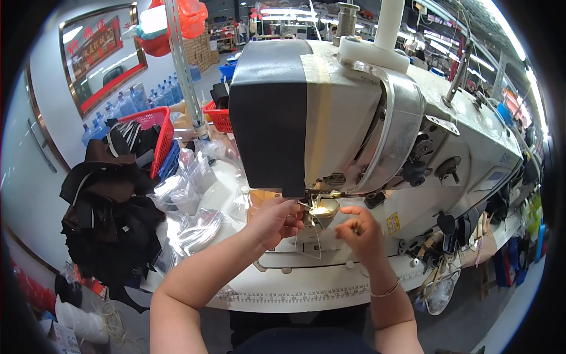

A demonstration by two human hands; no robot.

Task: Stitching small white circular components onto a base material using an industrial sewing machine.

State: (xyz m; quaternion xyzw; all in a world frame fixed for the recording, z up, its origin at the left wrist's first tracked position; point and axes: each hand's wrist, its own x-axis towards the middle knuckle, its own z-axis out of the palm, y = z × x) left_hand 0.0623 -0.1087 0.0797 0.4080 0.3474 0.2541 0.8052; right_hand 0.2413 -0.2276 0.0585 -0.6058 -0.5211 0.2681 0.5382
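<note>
A large sewing machine (348,112) with a dark front cover stands before me. Its small lamp lights the needle area (323,210). Just left of the needle, my left hand (278,224) is closed with thumb and fingertips pressed together; what they hold is too small to make out. A thin white thread (321,243) hangs in a loop below, between my hands. On the needle's right side is my right hand (361,233), its index finger stretched toward the needle, apart from the thumb, the other fingers curled. Nothing shows in it.
Dark fabric pieces (112,218) pile up at the left beside clear plastic bags (191,227) and a red basket (165,138). A ruler strip (312,293) follows the table's near edge. Tools (451,230) and black parts crowd the right. A metal post (184,65) rises behind.
</note>
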